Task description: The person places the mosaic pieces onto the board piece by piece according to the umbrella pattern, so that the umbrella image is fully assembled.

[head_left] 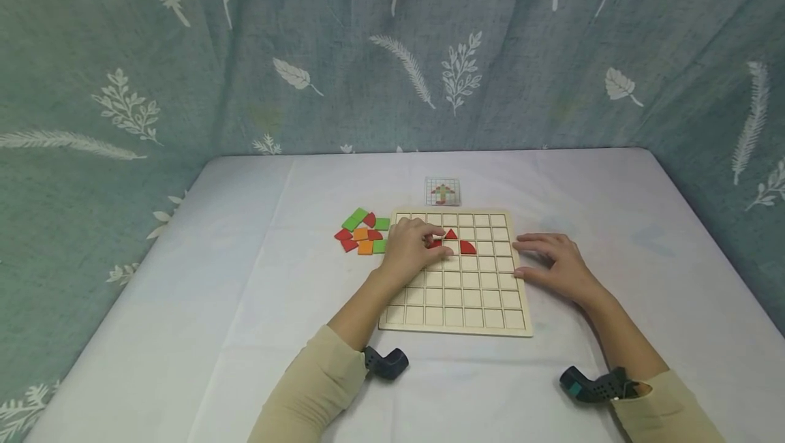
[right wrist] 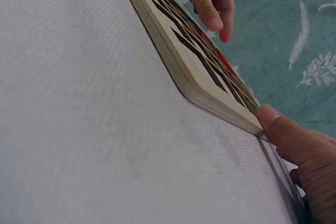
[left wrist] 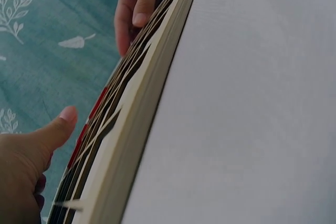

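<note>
Beige gridded board (head_left: 455, 298), red triangle (head_left: 450, 234), teal white-leaved backdrop (head_left: 343, 109)

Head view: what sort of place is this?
Probably a staged tabletop recording spot: a rectangular table under white cloth, blue-green leaf-print fabric hanging behind it, and black angular devices worn at both wrists.

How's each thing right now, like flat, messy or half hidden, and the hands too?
Grid board: flat, most visible squares unfilled
Left hand: over the board, thumb and fingertip apart
Right hand: thumb touching the board's edge
Red triangle: on the board, uncovered
Red quarter-round: on the board, uncovered
Third red piece: partly hidden
Loose pieces: jumbled beside the board
Picture card: picture up
White cloth: spread, lightly creased
</note>
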### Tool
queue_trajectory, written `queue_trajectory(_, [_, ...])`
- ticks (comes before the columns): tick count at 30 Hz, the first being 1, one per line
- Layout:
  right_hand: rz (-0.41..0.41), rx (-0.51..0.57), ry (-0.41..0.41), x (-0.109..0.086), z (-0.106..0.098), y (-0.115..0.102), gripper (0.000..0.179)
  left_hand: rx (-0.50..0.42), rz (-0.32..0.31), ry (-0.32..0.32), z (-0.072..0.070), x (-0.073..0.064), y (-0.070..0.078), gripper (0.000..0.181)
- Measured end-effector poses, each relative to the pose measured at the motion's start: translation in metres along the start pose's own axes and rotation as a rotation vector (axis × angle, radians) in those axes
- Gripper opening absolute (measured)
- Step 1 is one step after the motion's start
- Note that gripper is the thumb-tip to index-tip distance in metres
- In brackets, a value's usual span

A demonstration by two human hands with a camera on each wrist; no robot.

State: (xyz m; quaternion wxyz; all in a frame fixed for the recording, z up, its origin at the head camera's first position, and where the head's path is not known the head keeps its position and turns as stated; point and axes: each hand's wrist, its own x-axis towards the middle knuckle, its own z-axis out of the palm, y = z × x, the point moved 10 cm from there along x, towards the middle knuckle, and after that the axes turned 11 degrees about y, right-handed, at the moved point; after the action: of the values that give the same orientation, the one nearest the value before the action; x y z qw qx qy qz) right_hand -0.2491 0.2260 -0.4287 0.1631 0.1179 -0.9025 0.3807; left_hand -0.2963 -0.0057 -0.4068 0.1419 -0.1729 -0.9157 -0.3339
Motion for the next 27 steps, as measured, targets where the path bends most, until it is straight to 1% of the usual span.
queue_trajectory(4, [0.004,-0.001,0.002,-0.001,0.0,0.0,0.049,-0.063,-0.037,0.028,-0.009,-0.002,-0.01,0.038])
queue_trajectory(6, [0.006,-0.003,0.004,-0.001,0.001,0.0,0.049,-0.076,-0.054,0.041,-0.014,-0.004,-0.016,0.037])
queue_trajectory(9, [0.01,-0.006,0.006,-0.001,0.001,0.001,0.05,-0.079,-0.068,0.057,-0.019,-0.005,-0.023,0.037])
queue_trajectory(15, [0.017,-0.007,0.004,-0.001,0.002,0.002,0.051,-0.056,-0.107,0.078,-0.029,-0.009,-0.039,0.038])
queue_trajectory(23, [0.005,-0.014,0.009,0.001,0.001,0.001,0.051,-0.033,-0.094,0.108,-0.043,-0.015,-0.049,0.037])
queue_trajectory(27, [0.012,-0.007,0.007,0.0,0.0,0.001,0.051,-0.009,-0.09,0.125,-0.052,-0.019,-0.053,0.036])
